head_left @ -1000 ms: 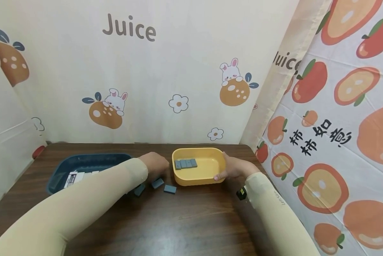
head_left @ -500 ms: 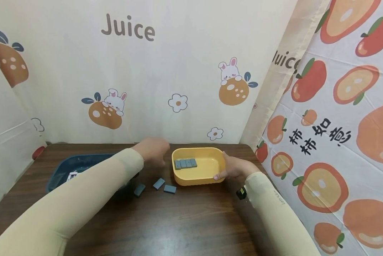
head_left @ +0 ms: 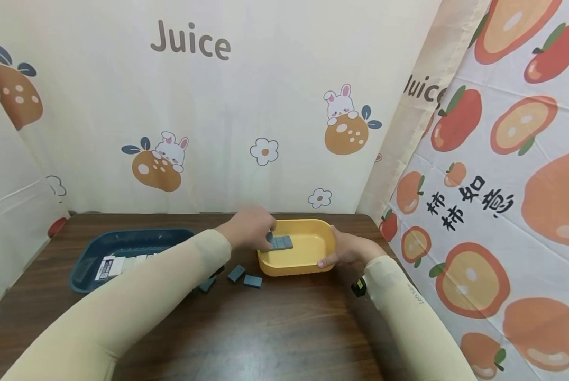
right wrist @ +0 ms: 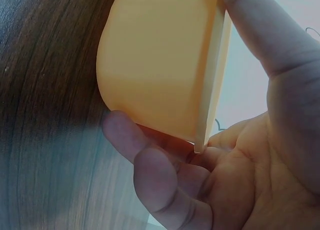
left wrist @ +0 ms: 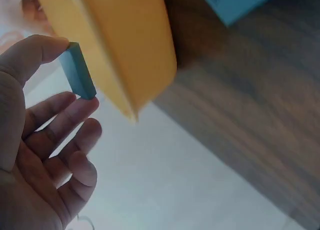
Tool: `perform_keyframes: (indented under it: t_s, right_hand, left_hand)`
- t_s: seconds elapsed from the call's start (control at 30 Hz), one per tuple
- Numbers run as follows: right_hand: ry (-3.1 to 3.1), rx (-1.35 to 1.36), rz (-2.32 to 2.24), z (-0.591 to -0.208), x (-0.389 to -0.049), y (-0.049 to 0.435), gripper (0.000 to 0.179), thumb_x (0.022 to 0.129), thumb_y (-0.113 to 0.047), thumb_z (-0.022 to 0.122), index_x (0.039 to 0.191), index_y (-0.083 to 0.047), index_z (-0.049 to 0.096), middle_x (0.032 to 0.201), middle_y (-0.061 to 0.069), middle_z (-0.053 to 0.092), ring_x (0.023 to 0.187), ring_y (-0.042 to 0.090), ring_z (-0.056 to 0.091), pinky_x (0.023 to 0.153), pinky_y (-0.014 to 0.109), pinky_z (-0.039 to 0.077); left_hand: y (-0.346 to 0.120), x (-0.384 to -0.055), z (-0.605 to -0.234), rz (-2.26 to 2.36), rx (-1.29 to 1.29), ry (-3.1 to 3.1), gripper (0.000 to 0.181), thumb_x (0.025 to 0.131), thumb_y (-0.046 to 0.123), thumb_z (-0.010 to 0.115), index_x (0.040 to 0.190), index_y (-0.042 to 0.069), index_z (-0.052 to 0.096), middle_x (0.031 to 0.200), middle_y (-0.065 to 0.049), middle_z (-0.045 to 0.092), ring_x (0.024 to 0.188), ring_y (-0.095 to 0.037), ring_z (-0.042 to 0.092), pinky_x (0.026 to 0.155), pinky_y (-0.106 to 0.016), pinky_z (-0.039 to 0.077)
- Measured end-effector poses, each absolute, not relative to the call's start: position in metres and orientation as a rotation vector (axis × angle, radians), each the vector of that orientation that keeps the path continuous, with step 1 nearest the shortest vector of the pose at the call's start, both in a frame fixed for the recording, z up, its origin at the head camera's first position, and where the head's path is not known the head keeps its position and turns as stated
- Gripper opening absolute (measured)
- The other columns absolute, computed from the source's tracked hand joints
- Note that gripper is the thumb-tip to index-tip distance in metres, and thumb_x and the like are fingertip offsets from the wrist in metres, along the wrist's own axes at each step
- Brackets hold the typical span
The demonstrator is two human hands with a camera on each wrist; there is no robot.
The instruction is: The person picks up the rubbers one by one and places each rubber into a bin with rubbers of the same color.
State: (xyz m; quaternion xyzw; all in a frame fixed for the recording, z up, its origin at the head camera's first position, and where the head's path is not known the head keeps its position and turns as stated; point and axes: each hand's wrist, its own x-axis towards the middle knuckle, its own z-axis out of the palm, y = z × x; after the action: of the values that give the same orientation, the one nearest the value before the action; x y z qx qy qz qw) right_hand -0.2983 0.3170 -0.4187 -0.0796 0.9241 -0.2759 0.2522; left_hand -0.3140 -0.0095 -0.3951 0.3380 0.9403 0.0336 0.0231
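Note:
My left hand is over the left end of the yellow plastic bin, pinching a small blue-grey rectangular block between thumb and fingertips. In the left wrist view the block stands on edge beside the bin's rim. A row of similar blue-grey blocks lies inside the bin, its left end hidden behind the hand. At the bin's right end my right hand grips the wall, thumb over the rim and fingers around the outside.
Loose blue-grey blocks lie on the dark wood table before the bin: one block, another block and a third block partly behind the left sleeve. A navy bin with white pieces stands left.
My left hand has risen from near the loose blocks and moved right to the yellow bin, carrying a block. The right hand keeps its hold on the bin.

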Motion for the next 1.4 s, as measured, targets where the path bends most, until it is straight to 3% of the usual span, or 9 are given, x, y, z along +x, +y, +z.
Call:
perform_keyframes:
  t_s: [0.07, 0.13, 0.2, 0.3, 0.47, 0.7, 0.9, 1.13, 1.4]
  right_hand:
    - [2.518, -0.221, -0.749, -0.419, -0.298, 0.317, 0.141, 0.08, -0.044, 0.106, 0.176, -0.001, 0.013, 0.135, 0.024, 0.061, 0.11, 0.033, 0.066, 0.089, 0.046, 0.064]
    - [2.519, -0.214, -0.745, -0.419, -0.298, 0.316, 0.143, 0.08, -0.045, 0.106, 0.177, -0.002, 0.011, 0.135, 0.024, 0.061, 0.107, 0.033, 0.067, 0.087, 0.048, 0.065]
    - [2.51, -0.207, -0.748, -0.418, -0.298, 0.316, 0.144, 0.081, -0.044, 0.106, 0.178, -0.002, 0.009, 0.136, 0.024, 0.06, 0.107, 0.033, 0.068, 0.087, 0.049, 0.066]
    - [2.511, -0.198, -0.733, -0.418, -0.299, 0.316, 0.149, 0.08, -0.045, 0.106, 0.179, -0.001, 0.004, 0.139, 0.025, 0.059, 0.109, 0.034, 0.067, 0.089, 0.048, 0.065]
    - [2.517, -0.214, -0.727, -0.417, -0.298, 0.316, 0.148, 0.08, -0.044, 0.106, 0.179, 0.0, 0.005, 0.139, 0.025, 0.059, 0.112, 0.033, 0.065, 0.092, 0.044, 0.062]
    - [2.505, -0.196, -0.722, -0.416, -0.294, 0.315, 0.151, 0.082, -0.045, 0.105, 0.18, -0.001, -0.002, 0.126, 0.022, 0.062, 0.094, 0.035, 0.071, 0.079, 0.051, 0.067]
    - [2.517, -0.224, -0.725, -0.416, -0.295, 0.314, 0.148, 0.083, -0.045, 0.105, 0.179, -0.001, 0.001, 0.139, 0.026, 0.061, 0.103, 0.034, 0.07, 0.084, 0.054, 0.067]
    - [2.536, -0.233, -0.708, -0.418, -0.296, 0.314, 0.148, 0.08, -0.049, 0.106, 0.179, -0.001, 0.007, 0.149, 0.026, 0.056, 0.118, 0.037, 0.064, 0.084, 0.055, 0.067]
    - [2.541, -0.213, -0.706, -0.419, -0.292, 0.315, 0.152, 0.081, -0.048, 0.105, 0.18, 0.001, 0.0, 0.157, 0.031, 0.052, 0.119, 0.036, 0.065, 0.083, 0.052, 0.067]
  left_hand:
    - [-0.004, -0.314, -0.403, 0.121, 1.066, 2.875, 0.022, 0.093, 0.037, 0.088, 0.099, 0.017, 0.082, 0.086, 0.006, 0.073, 0.075, -0.013, 0.056, 0.067, -0.029, 0.049]
    - [0.001, -0.314, -0.411, 0.114, 1.09, 2.842, 0.026, 0.094, 0.037, 0.088, 0.082, 0.019, 0.074, 0.073, 0.011, 0.06, 0.068, -0.011, 0.047, 0.063, -0.027, 0.043]
    - [0.005, -0.313, -0.415, 0.118, 1.085, 2.803, 0.044, 0.094, 0.035, 0.088, 0.067, 0.022, 0.055, 0.062, 0.011, 0.039, 0.061, -0.011, 0.034, 0.058, -0.028, 0.031]
    - [0.011, -0.311, -0.419, 0.077, 1.104, 2.788, 0.062, 0.092, 0.03, 0.088, 0.062, 0.024, 0.034, 0.059, 0.01, 0.019, 0.059, -0.012, 0.019, 0.057, -0.03, 0.02]
    - [0.021, -0.313, -0.423, -0.053, 1.097, 2.794, 0.056, 0.09, 0.024, 0.083, 0.06, 0.024, 0.035, 0.055, 0.01, 0.021, 0.058, -0.012, 0.021, 0.057, -0.029, 0.026]
    - [0.027, -0.318, -0.425, -0.162, 1.065, 2.76, 0.05, 0.09, 0.023, 0.078, 0.06, 0.023, 0.038, 0.055, 0.009, 0.026, 0.058, -0.013, 0.026, 0.056, -0.029, 0.032]
    - [0.028, -0.322, -0.43, -0.207, 1.033, 2.747, 0.042, 0.095, 0.018, 0.073, 0.066, 0.023, 0.042, 0.061, 0.007, 0.031, 0.061, -0.014, 0.031, 0.06, -0.03, 0.037]
    - [0.022, -0.32, -0.432, -0.154, 1.032, 2.757, 0.046, 0.1, 0.026, 0.078, 0.067, 0.022, 0.046, 0.062, 0.007, 0.036, 0.063, -0.014, 0.037, 0.062, -0.03, 0.04]
    - [-0.001, -0.309, -0.41, 0.003, 1.012, 2.867, 0.021, 0.103, 0.013, 0.077, 0.084, 0.019, 0.07, 0.082, 0.005, 0.064, 0.076, -0.015, 0.056, 0.072, -0.033, 0.058]
